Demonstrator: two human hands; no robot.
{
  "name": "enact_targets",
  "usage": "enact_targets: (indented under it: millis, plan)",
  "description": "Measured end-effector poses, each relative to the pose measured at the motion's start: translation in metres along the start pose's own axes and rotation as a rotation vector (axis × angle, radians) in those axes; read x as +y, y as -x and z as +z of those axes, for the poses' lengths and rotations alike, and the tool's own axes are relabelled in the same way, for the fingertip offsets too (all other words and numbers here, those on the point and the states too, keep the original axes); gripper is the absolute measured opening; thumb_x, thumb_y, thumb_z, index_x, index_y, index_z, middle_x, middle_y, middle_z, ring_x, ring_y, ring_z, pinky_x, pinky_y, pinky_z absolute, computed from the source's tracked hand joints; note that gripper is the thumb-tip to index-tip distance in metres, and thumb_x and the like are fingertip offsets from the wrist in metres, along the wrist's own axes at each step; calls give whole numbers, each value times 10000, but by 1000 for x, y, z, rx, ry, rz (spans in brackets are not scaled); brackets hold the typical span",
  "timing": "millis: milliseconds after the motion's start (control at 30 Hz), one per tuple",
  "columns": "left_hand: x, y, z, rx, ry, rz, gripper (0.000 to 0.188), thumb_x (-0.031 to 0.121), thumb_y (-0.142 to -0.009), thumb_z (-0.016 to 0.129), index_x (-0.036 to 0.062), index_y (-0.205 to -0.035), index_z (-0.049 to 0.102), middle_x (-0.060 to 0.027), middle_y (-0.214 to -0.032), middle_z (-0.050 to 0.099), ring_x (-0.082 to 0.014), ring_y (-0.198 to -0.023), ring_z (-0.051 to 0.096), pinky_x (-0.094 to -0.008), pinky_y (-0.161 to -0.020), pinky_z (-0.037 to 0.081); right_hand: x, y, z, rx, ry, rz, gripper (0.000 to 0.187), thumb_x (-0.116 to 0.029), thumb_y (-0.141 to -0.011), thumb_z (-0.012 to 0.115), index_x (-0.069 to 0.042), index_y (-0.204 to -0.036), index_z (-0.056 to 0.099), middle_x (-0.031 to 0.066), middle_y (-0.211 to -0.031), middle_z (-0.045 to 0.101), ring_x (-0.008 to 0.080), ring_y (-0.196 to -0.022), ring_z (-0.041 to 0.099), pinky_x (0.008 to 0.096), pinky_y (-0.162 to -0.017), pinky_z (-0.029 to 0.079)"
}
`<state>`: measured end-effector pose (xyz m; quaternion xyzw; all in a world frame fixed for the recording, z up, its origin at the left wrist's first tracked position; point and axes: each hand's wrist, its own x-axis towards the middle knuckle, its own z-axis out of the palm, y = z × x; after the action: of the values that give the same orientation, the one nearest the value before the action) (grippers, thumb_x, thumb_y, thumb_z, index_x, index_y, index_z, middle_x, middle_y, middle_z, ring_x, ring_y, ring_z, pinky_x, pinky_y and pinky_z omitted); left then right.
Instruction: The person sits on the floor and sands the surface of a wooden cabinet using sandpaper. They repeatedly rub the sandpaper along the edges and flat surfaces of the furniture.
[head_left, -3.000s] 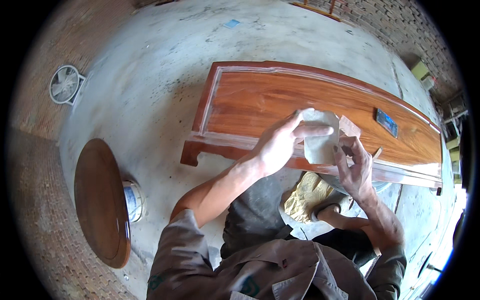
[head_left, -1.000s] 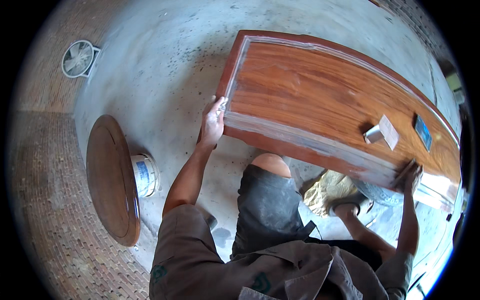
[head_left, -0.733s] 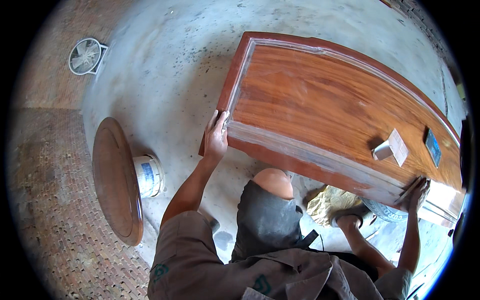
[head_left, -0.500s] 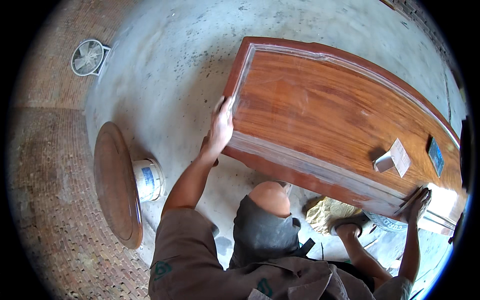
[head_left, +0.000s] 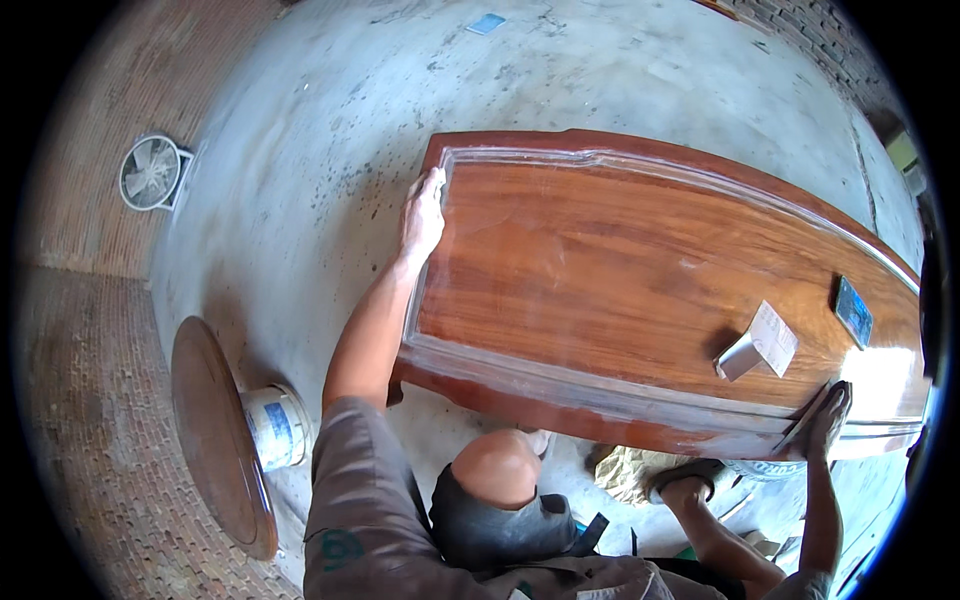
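Observation:
A large reddish-brown wooden panel, with pale, dusty grooved moulding round its border, stretches across the middle and right. My left hand is closed over its left edge, fingers together against the moulding. Whether anything lies under that palm is hidden. Low on the right, my right hand presses on the near moulding, its fingers round a thin dark sheet. Beyond this hand a phone lies on the panel. A folded piece of card rests nearby.
On the left, a round-edged brown wooden board leans against a white bucket. A fan stands by the brick paving. Crumpled brown paper lies beside my foot. Far off, a blue sheet is on the floor.
My left hand has slid farther up the panel's left edge, away from the near corner. The right hand stays at the near moulding. The whole view has shifted, with the panel's left end lower.

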<state>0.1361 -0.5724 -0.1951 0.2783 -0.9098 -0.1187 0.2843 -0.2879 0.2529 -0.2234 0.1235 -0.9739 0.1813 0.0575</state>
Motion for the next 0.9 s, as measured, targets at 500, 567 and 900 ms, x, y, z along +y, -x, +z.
enact_targets:
  millis: [500, 567, 900]
  plan:
    - [5, -64, 40, 61, 83, 134, 395, -84, -906, 576, 58, -1266, 655, -84, -1229, 729, -282, -1152, 575, -374, -1016, 481, 9, 7, -14, 29, -10, 68, 533, -345, -1109, 364, 22, -1489, 442, 219, -1521, 458, 363, -1417, 436, 423, -1191, 327]
    - [15, -67, 36, 30, 87, 167, 386, -76, -927, 564, 69, -1275, 648, -76, -1214, 729, -297, -1154, 580, -382, -1023, 476, 10, 8, -15, 26, -12, 53, 529, -339, -1109, 366, 22, -1488, 443, 220, -1521, 458, 364, -1417, 436, 424, -1191, 327]
    - [12, -73, 25, -44, 180, 166, 334, -54, -936, 570, 66, -1224, 690, -114, -1181, 718, -294, -1195, 582, -397, -1027, 491, 0, 6, -15, 4, -61, 80, 536, -341, -1111, 369, 25, -1497, 429, 223, -1523, 453, 368, -1418, 434, 432, -1190, 326]
